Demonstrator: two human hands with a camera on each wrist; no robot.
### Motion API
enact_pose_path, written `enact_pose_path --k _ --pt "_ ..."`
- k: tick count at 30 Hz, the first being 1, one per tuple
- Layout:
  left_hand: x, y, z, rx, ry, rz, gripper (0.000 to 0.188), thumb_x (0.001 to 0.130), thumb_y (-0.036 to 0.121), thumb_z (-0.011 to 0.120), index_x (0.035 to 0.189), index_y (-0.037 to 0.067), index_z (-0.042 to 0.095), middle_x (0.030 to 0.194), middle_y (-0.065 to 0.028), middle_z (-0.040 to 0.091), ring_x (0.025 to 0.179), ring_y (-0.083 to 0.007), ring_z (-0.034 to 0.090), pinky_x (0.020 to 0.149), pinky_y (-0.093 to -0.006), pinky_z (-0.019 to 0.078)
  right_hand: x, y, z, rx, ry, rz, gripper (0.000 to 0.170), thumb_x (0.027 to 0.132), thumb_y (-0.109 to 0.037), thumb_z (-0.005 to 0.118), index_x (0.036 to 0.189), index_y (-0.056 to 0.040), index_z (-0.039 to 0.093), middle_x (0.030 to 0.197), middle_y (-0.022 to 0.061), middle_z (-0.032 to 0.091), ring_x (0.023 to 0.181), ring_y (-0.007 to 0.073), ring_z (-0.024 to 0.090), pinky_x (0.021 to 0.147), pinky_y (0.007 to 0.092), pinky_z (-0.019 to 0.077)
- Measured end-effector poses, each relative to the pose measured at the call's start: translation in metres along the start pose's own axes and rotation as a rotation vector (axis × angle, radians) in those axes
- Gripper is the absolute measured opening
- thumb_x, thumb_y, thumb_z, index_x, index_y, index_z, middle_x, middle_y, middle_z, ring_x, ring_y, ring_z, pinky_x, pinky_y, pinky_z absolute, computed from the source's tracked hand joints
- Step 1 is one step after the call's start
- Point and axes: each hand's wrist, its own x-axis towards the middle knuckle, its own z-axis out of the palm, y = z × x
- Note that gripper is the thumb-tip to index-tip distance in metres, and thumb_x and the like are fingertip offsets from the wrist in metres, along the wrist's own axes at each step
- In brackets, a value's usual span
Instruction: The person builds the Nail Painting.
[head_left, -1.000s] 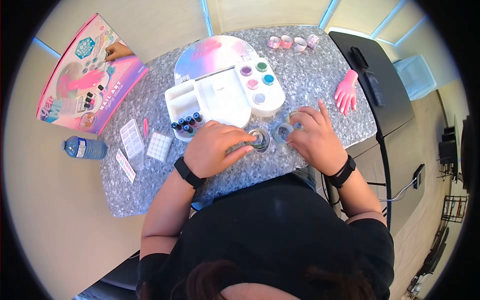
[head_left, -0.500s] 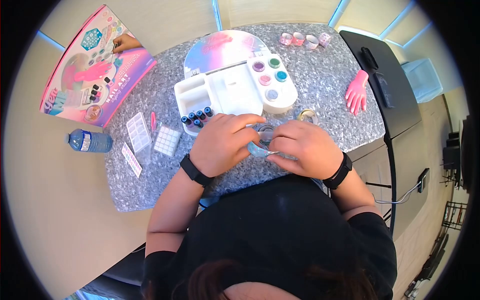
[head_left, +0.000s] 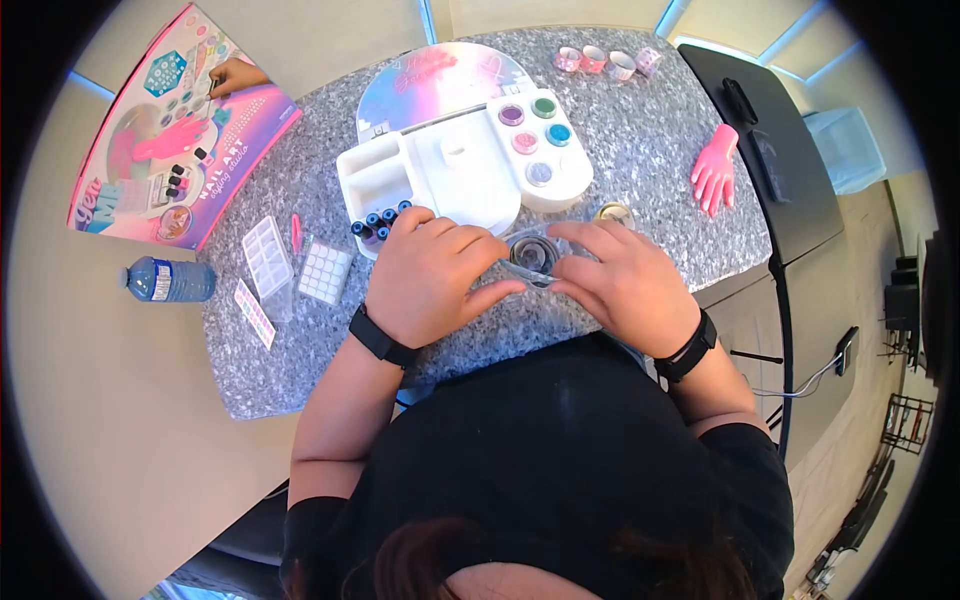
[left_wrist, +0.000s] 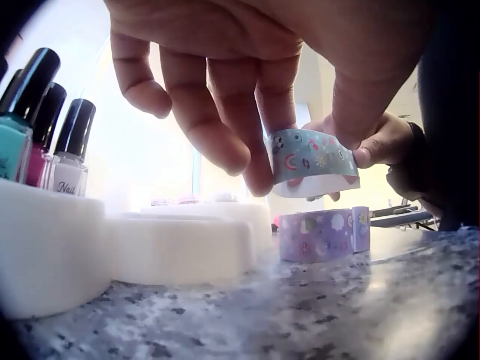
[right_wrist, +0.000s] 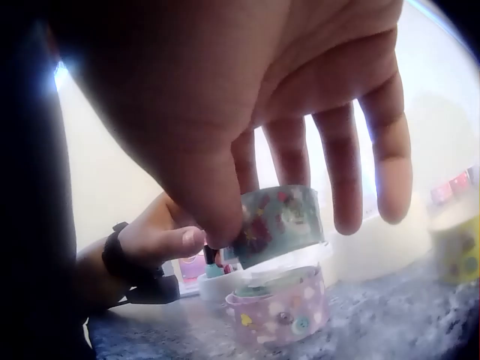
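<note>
Both hands meet over a roll of teal patterned tape (left_wrist: 311,159), printed with small flowers and rainbows. My left hand (head_left: 432,272) pinches its left side between thumb and fingers. From the other side my right hand (head_left: 635,290) grips it, the thumb on the near face and fingers behind. The roll hangs close over a lilac patterned tape roll (left_wrist: 319,235) that stands on the speckled tabletop (left_wrist: 225,319). A yellow patterned tape roll (right_wrist: 459,249) stands beyond my right hand.
A white nail-art case (head_left: 465,195) with glitter pots sits just ahead, nail polish bottles (head_left: 375,225) at its near left corner. Other tape rolls (head_left: 620,65) and a pink model hand (head_left: 715,170) lie farther right. Trays (head_left: 268,258), a water bottle (head_left: 170,280) and a box (head_left: 180,135) are left.
My right hand has brought the teal roll leftward to the lilac roll. My left hand has joined in holding it, and the roll has turned from tilted to more level.
</note>
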Motion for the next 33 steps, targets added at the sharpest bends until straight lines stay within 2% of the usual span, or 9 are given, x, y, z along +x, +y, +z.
enact_pose_path --k 4,6,13,19,22,24,27,31,33 --pt "0.000 0.000 0.003 -0.020 0.016 0.020 0.028 0.083 0.040 0.089 0.095 0.017 0.077 0.098 0.0036 0.078 0.092 -0.0183 0.070 0.091 -0.0381 0.0451 -0.006 -0.003 -0.010 0.002 0.014 0.003 0.016 0.089 -0.023 0.080 0.095 -0.0115 0.071 0.145 0.0086 0.063 0.109 0.0299 0.068 0.091 0.0440 0.0569" --pt "0.000 0.002 0.007 -0.082 0.043 0.047 0.028 0.083 0.040 0.090 0.093 0.018 0.077 0.097 0.0040 0.078 0.091 -0.0175 0.070 0.091 -0.0384 0.0447 -0.011 -0.003 -0.012 0.064 -0.075 0.048 0.017 0.095 -0.026 0.077 0.096 -0.0101 0.072 0.153 0.0118 0.059 0.105 0.0350 0.070 0.089 0.0451 0.0571" --pt "-0.002 0.005 0.002 -0.011 0.040 0.029 0.028 0.081 0.042 0.091 0.089 0.018 0.079 0.092 0.0042 0.078 0.086 -0.0165 0.069 0.088 -0.0376 0.0435 -0.018 -0.003 0.000 0.094 -0.061 0.047 0.017 0.093 -0.026 0.078 0.095 -0.0099 0.072 0.151 0.0117 0.059 0.108 0.0357 0.071 0.091 0.0457 0.0577" --pt "-0.003 0.000 0.012 0.055 -0.022 -0.021 0.026 0.085 0.039 0.089 0.090 0.016 0.079 0.086 0.0024 0.076 0.082 -0.0181 0.069 0.083 -0.0382 0.0423 -0.013 -0.001 0.012 0.085 -0.077 0.084 0.013 0.092 -0.019 0.079 0.098 -0.0100 0.072 0.147 0.0112 0.061 0.111 0.0353 0.070 0.092 0.0464 0.0575" --pt "-0.002 0.000 0.017 0.014 -0.046 -0.033 0.029 0.087 0.038 0.088 0.102 0.015 0.078 0.089 0.0012 0.076 0.084 -0.0198 0.070 0.084 -0.0380 0.0430 -0.008 0.000 0.013 0.100 -0.113 0.086 0.016 0.092 -0.013 0.075 0.104 -0.0061 0.068 0.141 0.0143 0.062 0.120 0.0356 0.068 0.098 0.0466 0.0568" --pt "-0.002 0.004 0.019 -0.097 -0.090 -0.112 0.036 0.089 0.038 0.085 0.116 0.016 0.076 0.096 -0.0001 0.076 0.087 -0.0207 0.070 0.086 -0.0384 0.0438 -0.007 0.002 0.018 0.134 -0.096 0.091 0.025 0.093 -0.009 0.072 0.116 -0.0044 0.062 0.140 0.0159 0.063 0.117 0.0382 0.068 0.097 0.0470 0.0572" --pt "-0.002 0.005 0.021 -0.071 -0.089 -0.046 0.037 0.091 0.038 0.083 0.121 0.018 0.073 0.099 -0.0009 0.076 0.090 -0.0214 0.071 0.088 -0.0384 0.0442 -0.009 0.008 0.027 0.196 -0.059 0.127 0.037 0.095 -0.007 0.073 0.127 -0.0075 0.055 0.142 0.0160 0.063 0.109 0.0422 0.069 0.089 0.0491 0.0579" --pt "-0.002 0.004 0.019 -0.082 -0.129 -0.057 0.032 0.092 0.039 0.082 0.115 0.019 0.075 0.099 -0.0002 0.074 0.092 -0.0213 0.070 0.089 -0.0382 0.0442 -0.008 0.007 0.025 0.191 -0.036 0.192 0.042 0.094 -0.010 0.076 0.129 -0.0078 0.054 0.134 0.0168 0.067 0.105 0.0431 0.070 0.084 0.0496 0.0584" --pt "-0.002 0.002 0.019 -0.090 -0.141 -0.036 0.028 0.090 0.038 0.083 0.110 0.019 0.076 0.097 0.0004 0.073 0.093 -0.0215 0.070 0.089 -0.0381 0.0442 -0.007 0.005 0.019 0.167 -0.046 0.286 0.042 0.094 -0.013 0.076 0.128 -0.0056 0.053 0.119 0.0201 0.067 0.101 0.0445 0.070 0.081 0.0527 0.0578"
